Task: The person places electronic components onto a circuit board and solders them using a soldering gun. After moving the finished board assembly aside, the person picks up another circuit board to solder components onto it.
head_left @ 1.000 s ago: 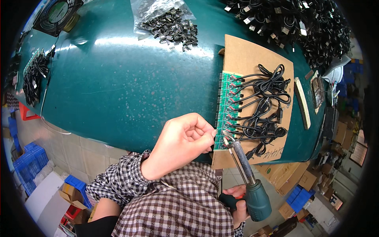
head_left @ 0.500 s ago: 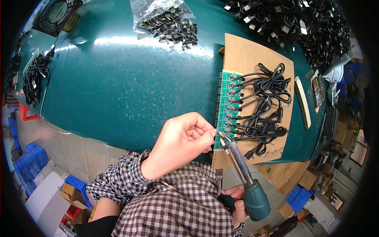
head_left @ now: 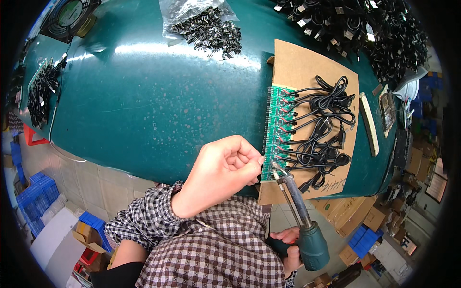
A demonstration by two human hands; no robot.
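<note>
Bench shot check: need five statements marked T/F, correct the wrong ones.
1. The right hand grips the soldering iron. True.
2. The iron's tip is at the far end of the row of green circuit boards. False: it is at the near end.
3. The boards lie along the left edge of the cardboard sheet. True.
4. The left hand is spread flat. False: its fingers are curled, with thumb and forefinger close together beside the boards.
5. The big pile of black cables is at the table's far left. False: it is at the far right.
</note>
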